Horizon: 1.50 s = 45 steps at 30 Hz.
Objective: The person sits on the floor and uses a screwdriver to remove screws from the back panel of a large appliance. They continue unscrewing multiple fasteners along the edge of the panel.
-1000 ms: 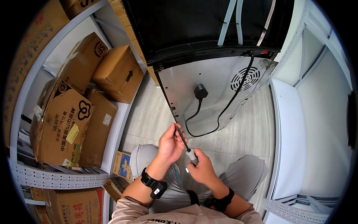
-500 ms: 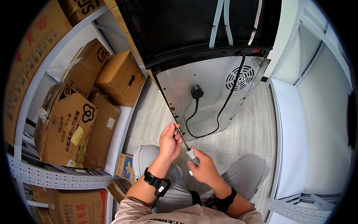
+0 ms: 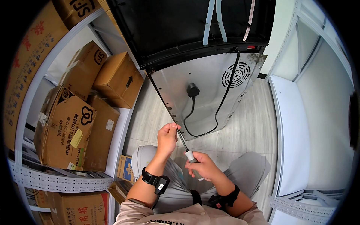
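A screwdriver (image 3: 190, 155) with a grey-and-white handle and a slim metal shaft slants up and left in front of me. My right hand (image 3: 204, 167) has its thumb and fingers around the handle. At the far end of the shaft, my left hand (image 3: 167, 138) is closed in a pinch beside the tip; whatever lies between those fingertips is hidden. The tip meets the lower left edge of a grey metal back panel (image 3: 210, 101) on a tall black appliance (image 3: 198, 26). A black plug (image 3: 192, 90) and its looped power cord (image 3: 224, 101) are against the panel.
Cardboard boxes (image 3: 71, 129) fill the white metal shelving (image 3: 63, 181) on my left. Another white shelf (image 3: 290, 138) runs along the right. My bent knees (image 3: 243, 168) are close to the appliance, above a pale wood-look floor (image 3: 255, 120).
My view has shifted slightly, so the appliance appears a little further left. The fingers of my right hand have loosened and re-placed themselves on the screwdriver's handle. My left hand stays at the tip.
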Motion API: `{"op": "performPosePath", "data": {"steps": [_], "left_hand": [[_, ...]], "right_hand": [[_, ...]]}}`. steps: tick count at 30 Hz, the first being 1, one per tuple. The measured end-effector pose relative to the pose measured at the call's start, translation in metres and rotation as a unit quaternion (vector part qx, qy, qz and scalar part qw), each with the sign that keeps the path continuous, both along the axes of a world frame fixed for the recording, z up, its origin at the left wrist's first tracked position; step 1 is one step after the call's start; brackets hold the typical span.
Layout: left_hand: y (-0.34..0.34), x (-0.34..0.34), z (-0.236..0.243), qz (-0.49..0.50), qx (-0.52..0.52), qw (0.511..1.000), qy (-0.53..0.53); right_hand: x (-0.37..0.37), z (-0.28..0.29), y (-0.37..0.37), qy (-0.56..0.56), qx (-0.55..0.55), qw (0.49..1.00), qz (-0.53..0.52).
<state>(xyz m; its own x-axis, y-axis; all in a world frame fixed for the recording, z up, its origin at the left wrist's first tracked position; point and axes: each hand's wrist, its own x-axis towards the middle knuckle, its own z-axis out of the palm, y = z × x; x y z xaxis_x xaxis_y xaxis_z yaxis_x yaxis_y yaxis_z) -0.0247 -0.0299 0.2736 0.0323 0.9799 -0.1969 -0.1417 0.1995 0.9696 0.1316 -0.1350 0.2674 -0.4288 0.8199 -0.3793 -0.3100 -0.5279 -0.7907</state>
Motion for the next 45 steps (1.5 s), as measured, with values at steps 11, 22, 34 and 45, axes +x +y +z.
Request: {"op": "performPosePath", "data": {"steps": [11, 22, 34, 45], "left_hand": [[0.018, 0.003, -0.149, 0.076, -0.031, 0.951, 0.299], [0.022, 0.013, -0.249, 0.050, -0.091, 0.938, 0.329], [0.026, 0.040, -0.263, 0.095, -0.074, 0.910, 0.396], [0.026, 0.033, -0.260, 0.122, -0.080, 0.900, 0.411]], "right_hand": [[-0.056, -0.091, 0.016, -0.342, 0.013, 0.939, -0.033], [-0.038, -0.185, 0.028, -0.510, -0.005, 0.859, -0.047], [-0.023, -0.249, 0.043, -0.512, 0.049, 0.857, 0.026], [-0.036, -0.258, 0.047, -0.500, 0.024, 0.865, 0.038]]}}
